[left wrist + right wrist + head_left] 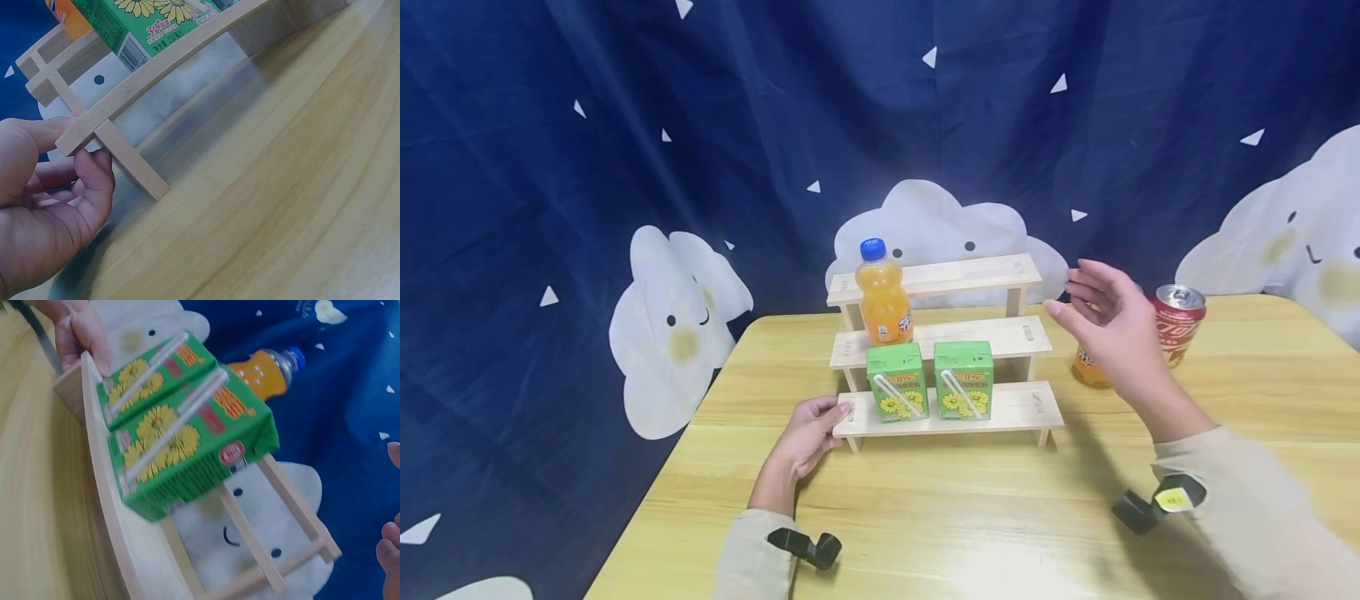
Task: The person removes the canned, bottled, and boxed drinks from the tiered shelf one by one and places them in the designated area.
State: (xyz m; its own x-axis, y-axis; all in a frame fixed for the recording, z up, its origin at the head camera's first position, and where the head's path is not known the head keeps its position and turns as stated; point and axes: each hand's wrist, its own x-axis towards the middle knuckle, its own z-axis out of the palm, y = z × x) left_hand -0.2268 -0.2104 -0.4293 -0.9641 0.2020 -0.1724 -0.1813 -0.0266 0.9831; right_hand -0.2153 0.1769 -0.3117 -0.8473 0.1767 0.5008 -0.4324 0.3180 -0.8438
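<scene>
Curtain [775,100] backs wooden table [917,508]; left grip [809,433] pinches shelf [1015,408], right grip [1116,325] hangs apart.

A made-up corner indoors is seen, like a small filming spot; whether it is in a home cannot be told. The back is covered by a big blue cloth [760,125], printed with smiling clouds [658,358] and white triangles [930,57]. A wooden surface [940,517] is set before it, and black gadgets [790,542] are worn on both sleeves [1247,492].
</scene>
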